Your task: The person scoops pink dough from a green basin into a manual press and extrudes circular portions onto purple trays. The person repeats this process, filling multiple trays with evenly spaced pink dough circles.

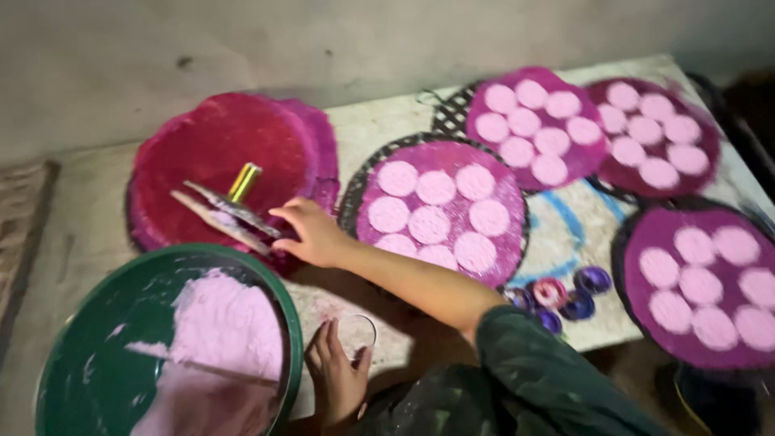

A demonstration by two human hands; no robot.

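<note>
At the left, a green basin [56,363] holds a heap of pale pink powder [226,323], loose stuff that would spill at a tilt. Just beside its rim, the left hand [339,375] curls around a small clear ring [357,331] (a cup or cutter, too blurred to tell); it looks light and stiff, best pinched by the rim. Above, the right hand [311,234] reaches across with fingers half open, tips touching flat sticks [226,216] that lie on a red tray [210,145] next to a yellow tube [244,182]. The sticks look thin and light, easy to lift by one end; I cannot tell whether the hand grips them. To the right, four purple-dusted round trays [440,210] carry soft pink discs [436,224], probably crumbly. Small coloured rings [557,295] sit between the trays. The table [565,234] is pale, stained and dusted, against a bare grey wall [323,40]; the room is dim.
</note>
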